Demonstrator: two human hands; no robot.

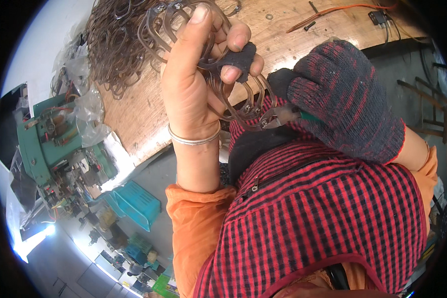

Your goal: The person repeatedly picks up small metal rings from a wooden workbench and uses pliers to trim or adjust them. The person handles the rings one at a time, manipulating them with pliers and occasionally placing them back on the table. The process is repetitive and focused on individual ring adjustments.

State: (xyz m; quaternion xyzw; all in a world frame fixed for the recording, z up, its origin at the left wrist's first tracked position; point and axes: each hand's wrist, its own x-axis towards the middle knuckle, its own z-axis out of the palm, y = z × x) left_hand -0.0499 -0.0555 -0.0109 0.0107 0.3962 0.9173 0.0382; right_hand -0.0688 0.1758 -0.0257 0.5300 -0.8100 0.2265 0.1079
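Note:
My left hand (197, 74), bare with a metal bangle at the wrist, is raised over the table edge. Its fingers hold several brown translucent plastic eyeglass frames (242, 119), and a piece of black cloth (242, 61) wraps some fingers. My right hand (339, 93) wears a dark knit glove with red flecks and is closed around the green handle (311, 117) of a metal cutting or gripping tool. The tool's jaws (279, 117) meet the lowest frame; their exact grip is unclear. The gloved fingertips are partly hidden.
A tangled pile of similar frames (115, 48) lies on the wooden table (145, 108). An orange cord (331, 10), a black screw (310, 26) and a washer (269, 16) lie at the far side. Green machinery (44, 145) and a blue plastic basket (136, 203) are at the left.

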